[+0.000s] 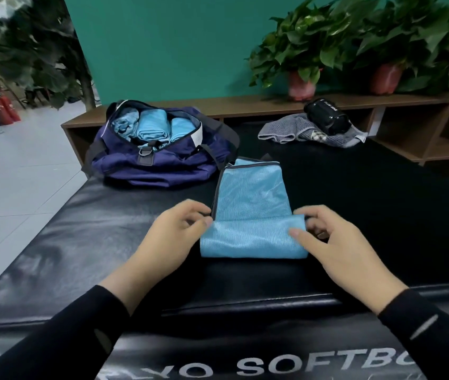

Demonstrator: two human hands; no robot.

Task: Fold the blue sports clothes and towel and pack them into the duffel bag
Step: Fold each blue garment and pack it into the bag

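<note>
On the black padded counter, a light blue towel is lying partly folded, its near end doubled back over itself. The left hand is pinching the fold's left edge between curled fingers and thumb, while the right hand is gripping the right edge, thumb on top. Just beyond the towel, the navy duffel bag is sitting open, already holding rolled blue clothes.

Ribbed matt cloth towel, glossy black leatherette mat, wooden shelf
</note>
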